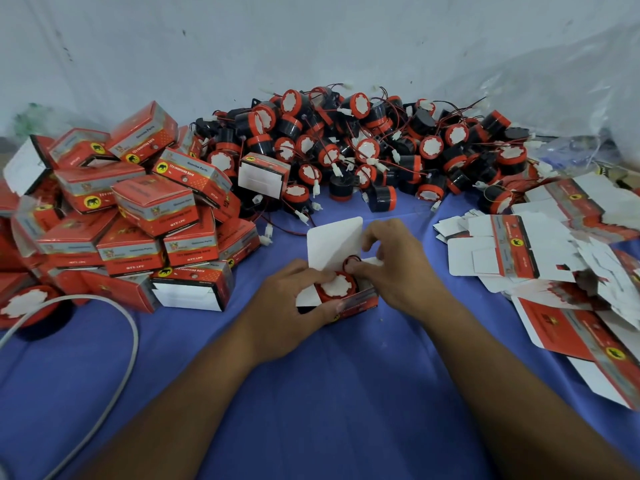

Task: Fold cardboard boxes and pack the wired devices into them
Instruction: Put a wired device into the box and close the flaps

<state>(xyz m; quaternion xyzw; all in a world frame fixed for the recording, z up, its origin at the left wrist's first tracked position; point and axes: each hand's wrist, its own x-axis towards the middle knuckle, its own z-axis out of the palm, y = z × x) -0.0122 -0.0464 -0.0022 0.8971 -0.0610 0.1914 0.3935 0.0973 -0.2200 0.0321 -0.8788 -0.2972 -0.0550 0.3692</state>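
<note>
A small red box (356, 303) stands open on the blue cloth at the centre, its white lid flap (334, 242) raised behind it. Inside sits a red-and-black wired device (337, 287) with a white face. My left hand (294, 306) grips the box's left side, thumb on the device. My right hand (391, 263) pinches the device's coiled red and black wire (351, 260) just above the box's opening. A heap of loose wired devices (363, 147) lies at the back.
Folded red boxes (138, 216) are stacked at the left. Flat, unfolded box blanks (540, 258) spread at the right. A grey cable (114, 362) curves across the left foreground beside one loose device (24, 303). A white wall and clear plastic sheeting rise behind.
</note>
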